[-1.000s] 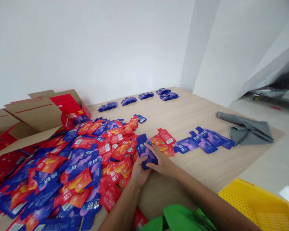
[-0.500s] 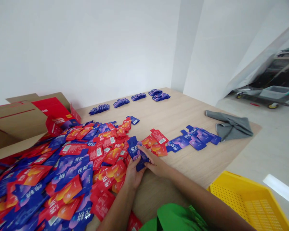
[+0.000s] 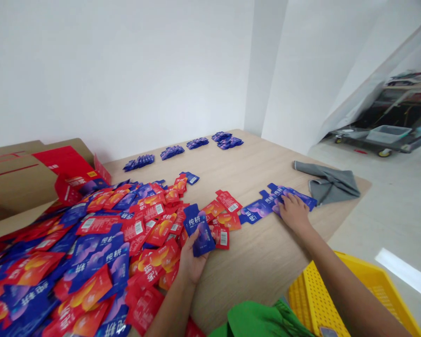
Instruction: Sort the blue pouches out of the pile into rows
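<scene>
My left hand (image 3: 193, 256) is closed around a blue pouch (image 3: 199, 230), its white lettering facing up; whether other pouches lie beneath it I cannot tell. To the right, my right hand (image 3: 294, 213) reaches down onto a row of overlapping blue pouches (image 3: 254, 211), fingers curled over one of them and hiding part of it. Several red pouches (image 3: 229, 201) lie between my hands, one partly behind the blue pouch in my left hand. Left of my left hand spreads a big mixed heap of red and blue pouches (image 3: 87, 252).
Several bundles of blue pouches (image 3: 171, 152) line the back of the wooden table (image 3: 252, 164). An open cardboard box (image 3: 17, 182) stands at left. A grey cloth (image 3: 333, 185) lies near the right edge. Below is a yellow perforated basket (image 3: 365, 281); a cart (image 3: 403, 135) stands beyond.
My right hand has left the blue pouch in my left hand and moved right onto the row of blue pouches. Another red pouch now shows beside my left hand. The view has shifted slightly.
</scene>
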Tool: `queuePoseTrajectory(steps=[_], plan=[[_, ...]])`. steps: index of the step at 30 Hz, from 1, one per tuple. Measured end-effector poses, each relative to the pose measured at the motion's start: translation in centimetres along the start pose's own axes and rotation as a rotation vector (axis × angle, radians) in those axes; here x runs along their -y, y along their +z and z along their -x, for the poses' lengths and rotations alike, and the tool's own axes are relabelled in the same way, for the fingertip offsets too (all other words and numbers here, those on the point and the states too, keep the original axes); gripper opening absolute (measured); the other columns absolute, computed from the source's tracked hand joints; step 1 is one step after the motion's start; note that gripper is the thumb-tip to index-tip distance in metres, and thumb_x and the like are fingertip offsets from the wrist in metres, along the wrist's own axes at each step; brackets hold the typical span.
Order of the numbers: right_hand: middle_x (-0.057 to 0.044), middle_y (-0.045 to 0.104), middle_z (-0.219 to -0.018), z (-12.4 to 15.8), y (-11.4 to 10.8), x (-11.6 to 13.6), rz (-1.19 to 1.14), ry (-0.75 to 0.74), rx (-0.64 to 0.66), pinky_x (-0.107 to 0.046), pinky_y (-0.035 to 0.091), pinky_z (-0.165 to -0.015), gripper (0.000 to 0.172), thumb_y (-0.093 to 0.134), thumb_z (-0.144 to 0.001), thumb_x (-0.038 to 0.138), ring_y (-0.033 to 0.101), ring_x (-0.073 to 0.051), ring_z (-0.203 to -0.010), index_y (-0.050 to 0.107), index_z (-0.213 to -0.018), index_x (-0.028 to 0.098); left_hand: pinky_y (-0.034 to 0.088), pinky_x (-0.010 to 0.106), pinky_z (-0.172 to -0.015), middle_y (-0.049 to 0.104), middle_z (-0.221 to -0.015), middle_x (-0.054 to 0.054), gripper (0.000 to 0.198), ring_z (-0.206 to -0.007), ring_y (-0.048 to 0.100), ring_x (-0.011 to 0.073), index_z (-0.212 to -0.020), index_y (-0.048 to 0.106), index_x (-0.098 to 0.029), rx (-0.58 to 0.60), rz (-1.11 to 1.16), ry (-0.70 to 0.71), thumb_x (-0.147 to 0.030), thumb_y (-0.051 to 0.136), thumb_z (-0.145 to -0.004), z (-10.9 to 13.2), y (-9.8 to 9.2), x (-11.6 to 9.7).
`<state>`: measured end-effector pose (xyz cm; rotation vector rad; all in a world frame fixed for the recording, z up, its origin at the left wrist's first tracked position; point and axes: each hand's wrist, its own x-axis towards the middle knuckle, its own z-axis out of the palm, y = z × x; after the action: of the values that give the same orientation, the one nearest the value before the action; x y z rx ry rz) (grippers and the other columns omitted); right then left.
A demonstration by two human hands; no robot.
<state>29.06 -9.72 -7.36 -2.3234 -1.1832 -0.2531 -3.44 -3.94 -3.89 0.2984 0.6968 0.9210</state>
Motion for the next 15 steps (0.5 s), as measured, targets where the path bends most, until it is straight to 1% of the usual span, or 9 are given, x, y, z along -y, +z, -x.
queuePoseTrajectory(steps=[2,4,6,8,11,15], plan=[[-0.023,0.048,-0.137,1.2,0.5,0.5,0.032,-0.033,0.0,-0.06,0.031,-0.1,0.041,0.043,-0.088,0.03,0.037,-0.04,-0.129,0.059,-0.119,0.01,0.059,0.036,-0.07,0.07,-0.082,0.012,0.017,-0.069,0.067,0.0195,-0.087,0.066,-0.007,0.018,0.008,-0.009,-0.017,0.053,-0.085,0.0,0.1,-0.1],[-0.017,0.044,-0.142,2.3,1.0,1.8,0.051,-0.175,0.012,-0.058,0.029,-0.102,0.043,0.044,-0.089,0.036,0.032,-0.036,-0.133,0.056,-0.125,0.016,0.058,0.034,-0.068,0.069,-0.079,0.012,0.018,-0.067,0.066,0.0189,-0.085,0.067,-0.007,0.015,0.017,-0.012,-0.018,0.052,-0.086,0.1,0.2,-0.1],[-0.011,0.046,-0.142,3.1,1.5,3.1,0.057,-0.36,0.059,-0.058,0.027,-0.103,0.042,0.044,-0.09,0.04,0.033,-0.033,-0.134,0.055,-0.126,0.023,0.058,0.034,-0.066,0.069,-0.077,0.01,0.019,-0.065,0.066,0.0181,-0.084,0.067,-0.008,-0.004,0.031,-0.012,-0.019,0.051,-0.087,0.0,0.2,-0.1],[-0.008,0.051,-0.139,3.4,2.0,4.1,0.052,-0.471,0.126,-0.058,0.027,-0.103,0.041,0.042,-0.091,0.041,0.037,-0.031,-0.131,0.055,-0.126,0.027,0.058,0.033,-0.066,0.068,-0.076,0.01,0.021,-0.065,0.065,0.0175,-0.084,0.067,-0.008,-0.006,0.044,-0.012,-0.019,0.049,-0.088,0.0,0.2,-0.1],[-0.007,0.053,-0.137,3.4,2.6,4.6,0.048,-0.497,0.171,-0.057,0.029,-0.101,0.042,0.04,-0.092,0.042,0.039,-0.031,-0.13,0.054,-0.128,0.026,0.057,0.031,-0.066,0.068,-0.074,0.01,0.025,-0.065,0.066,0.0176,-0.082,0.067,-0.008,0.008,0.034,-0.023,-0.021,0.047,-0.089,0.1,0.1,-0.1],[-0.009,0.052,-0.138,3.7,2.5,4.5,0.07,-0.52,0.153,-0.054,0.029,-0.101,0.043,0.041,-0.092,0.042,0.039,-0.03,-0.13,0.053,-0.129,0.025,0.057,0.031,-0.067,0.068,-0.075,0.011,0.026,-0.066,0.066,0.0181,-0.082,0.067,-0.007,0.038,0.038,-0.055,-0.022,0.047,-0.089,0.0,0.0,-0.1]])
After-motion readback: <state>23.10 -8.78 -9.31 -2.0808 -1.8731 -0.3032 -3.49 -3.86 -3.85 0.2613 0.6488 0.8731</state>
